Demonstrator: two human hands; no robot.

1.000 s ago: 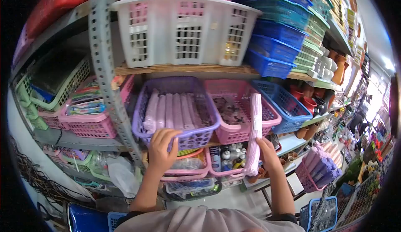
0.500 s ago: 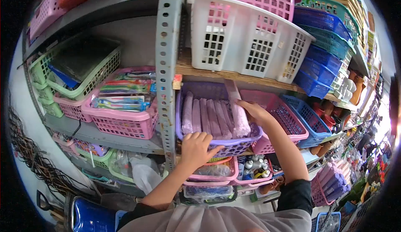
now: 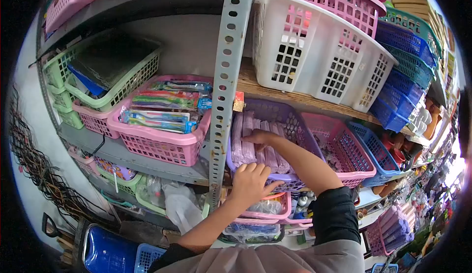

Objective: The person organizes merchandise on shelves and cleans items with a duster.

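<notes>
A purple basket (image 3: 314, 143) on the middle shelf holds several long, wrapped pink-lilac packs (image 3: 238, 138) lined up on its left side. Bare basket mesh shows to the right of them. My left hand (image 3: 251, 182) rests with curled fingers over the basket's front rim, thumb stretched to the right. Inside the basket, my right hand (image 3: 263, 138) lies on the packs, its fingers pointing left and partly hidden among them; whether it grips one is unclear.
A grey perforated post (image 3: 227, 66) stands left of the purple basket. Beyond it is a pink basket (image 3: 162, 147) of toothbrushes. Right are a pink basket (image 3: 351, 174) and a blue basket (image 3: 386, 177). A white crate (image 3: 314, 42) sits above.
My right hand has moved left, from the pack at the basket's right side onto the packs at the left. That pack no longer stands tilted there. The view has shifted, moving the shelf rightward.
</notes>
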